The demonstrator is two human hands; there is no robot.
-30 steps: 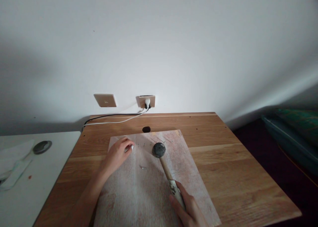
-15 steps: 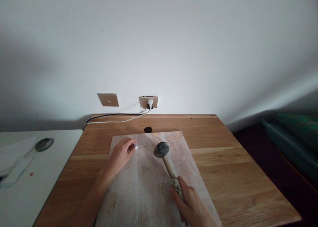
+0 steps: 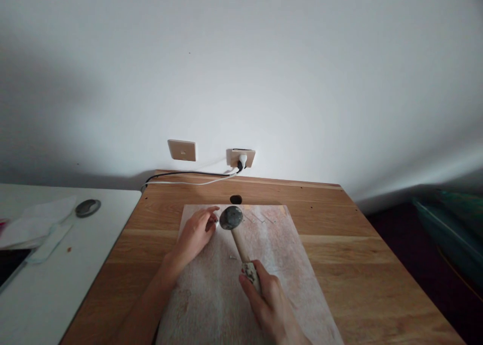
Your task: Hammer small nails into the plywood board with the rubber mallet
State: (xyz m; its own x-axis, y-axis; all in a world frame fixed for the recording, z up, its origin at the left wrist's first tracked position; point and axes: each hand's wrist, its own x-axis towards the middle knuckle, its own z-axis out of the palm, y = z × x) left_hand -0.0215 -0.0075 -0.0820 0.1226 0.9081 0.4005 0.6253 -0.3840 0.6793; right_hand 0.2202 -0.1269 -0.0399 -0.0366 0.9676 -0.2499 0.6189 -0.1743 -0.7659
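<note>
My right hand point(image 3: 269, 302) is wrapped around the handle of a rubber mallet point(image 3: 231, 218) with a black head and a pale wooden shaft. The mallet head is over the upper part of a worn whitish board point(image 3: 211, 294), just right of my left hand point(image 3: 198, 232). The fingers of my left hand are bent together at the board's upper left, pinching a small white piece point(image 3: 217, 225), partly hidden; its exact kind is unclear. A small nail point(image 3: 233, 257) lies on the board below the mallet head. Several thin nails point(image 3: 268, 218) show to its right.
The board rests on a wooden table point(image 3: 350, 264) against a wall. Cables point(image 3: 188, 173) run along its back edge to a wall socket point(image 3: 243, 158), near a round hole point(image 3: 236, 199). A white table point(image 3: 105, 204) with papers and a dark round object point(image 3: 88, 207) stands left.
The mallet has moved left toward my left hand, its head now beside the fingers. My left index finger has lifted and stretched out a little. The camera view has shifted left.
</note>
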